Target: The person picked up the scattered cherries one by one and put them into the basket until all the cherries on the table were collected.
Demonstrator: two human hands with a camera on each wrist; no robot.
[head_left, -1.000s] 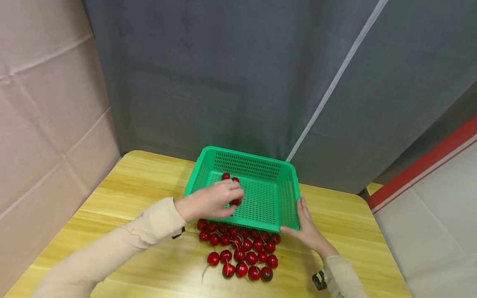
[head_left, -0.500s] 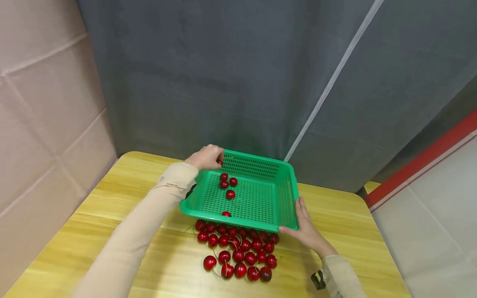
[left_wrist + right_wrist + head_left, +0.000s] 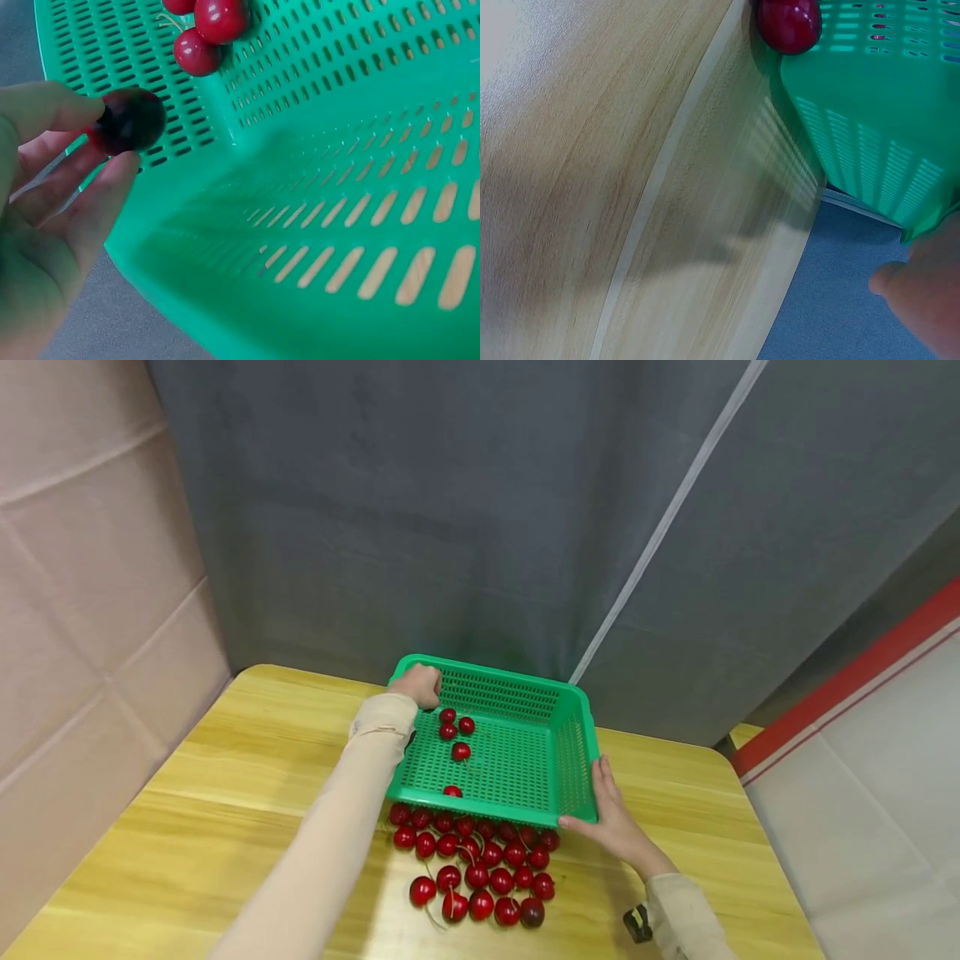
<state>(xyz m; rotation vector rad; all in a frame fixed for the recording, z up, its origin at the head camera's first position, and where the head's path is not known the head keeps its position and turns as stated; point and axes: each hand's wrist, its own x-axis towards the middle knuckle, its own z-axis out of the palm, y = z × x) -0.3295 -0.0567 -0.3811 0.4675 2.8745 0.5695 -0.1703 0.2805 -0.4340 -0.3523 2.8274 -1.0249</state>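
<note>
My left hand (image 3: 422,685) is inside the far left corner of the green plastic basket (image 3: 517,817). Its thumb and fingertips pinch a dark red cherry (image 3: 133,120) above the basket's perforated floor. In the head view the hand hides that cherry. Several red cherries (image 3: 461,751) lie loose on the floor of the basket, near its left side. My right hand (image 3: 617,822) rests against the near right corner, fingers straight along the outer wall and thumb at the rim. Several rows of cherries (image 3: 477,875), some with stems, lie on the table in front of the basket.
The wooden table (image 3: 225,793) extends to both sides of the basket. A dark grey curtain (image 3: 420,527) hangs behind its far edge. Pale panels (image 3: 90,610) stand at the left, and a red strip (image 3: 847,685) runs along the right side.
My left hand has moved from the middle of the basket to its far left corner with a cherry, uncovering cherries on the basket floor. My right hand stays at the near right corner.
</note>
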